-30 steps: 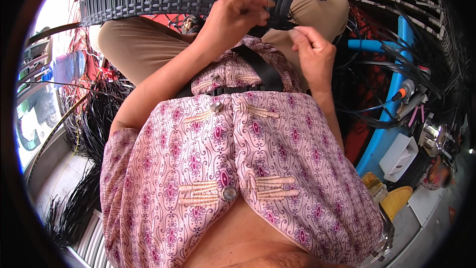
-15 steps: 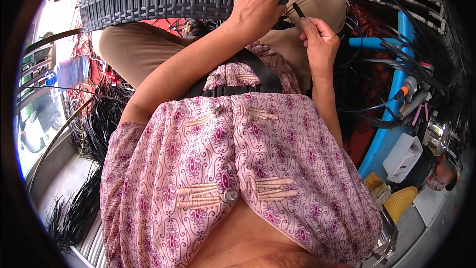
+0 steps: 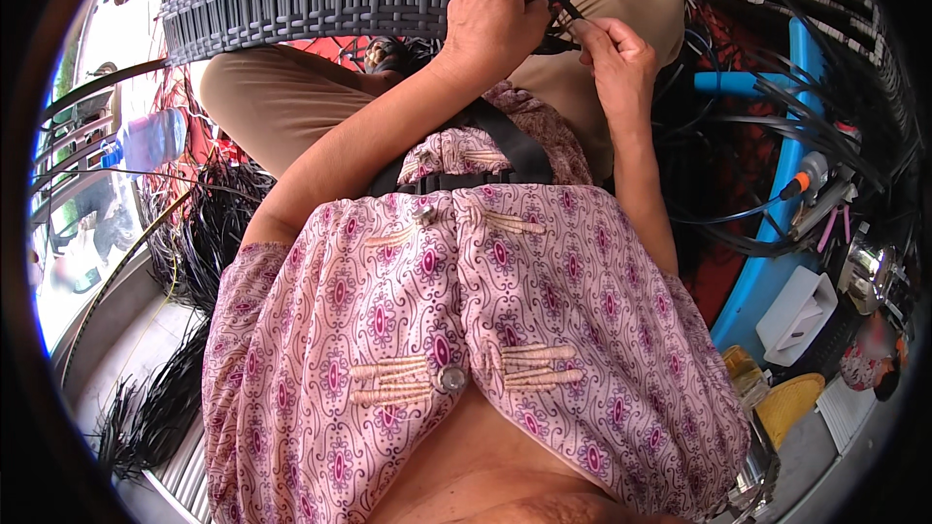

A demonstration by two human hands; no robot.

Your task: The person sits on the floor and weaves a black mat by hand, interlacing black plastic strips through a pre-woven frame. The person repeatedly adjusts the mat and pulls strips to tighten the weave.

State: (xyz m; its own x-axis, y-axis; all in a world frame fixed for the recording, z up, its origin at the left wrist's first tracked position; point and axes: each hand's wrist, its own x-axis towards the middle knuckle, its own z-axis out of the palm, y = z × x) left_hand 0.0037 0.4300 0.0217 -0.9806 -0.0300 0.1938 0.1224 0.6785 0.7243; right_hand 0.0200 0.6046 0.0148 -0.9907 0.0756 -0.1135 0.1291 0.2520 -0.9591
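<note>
The left hand (image 3: 495, 24) lies against the dark woven panel (image 3: 320, 0) by the knees (image 3: 233, 87) (its grip is hidden; I cannot tell). The right hand (image 3: 621, 56) pinches a black strand (image 3: 569, 9), best kept flat, untwisted.

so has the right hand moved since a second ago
Yes: the right hand has moved up the picture, judged against the blue bar to its right.

The head-worn fisheye looks steeply down, close over the patterned shirt (image 3: 485, 301), toward both hands (image 3: 495, 27) (near its upper edge). The dark rim perhaps hides the farthest surroundings.
</note>
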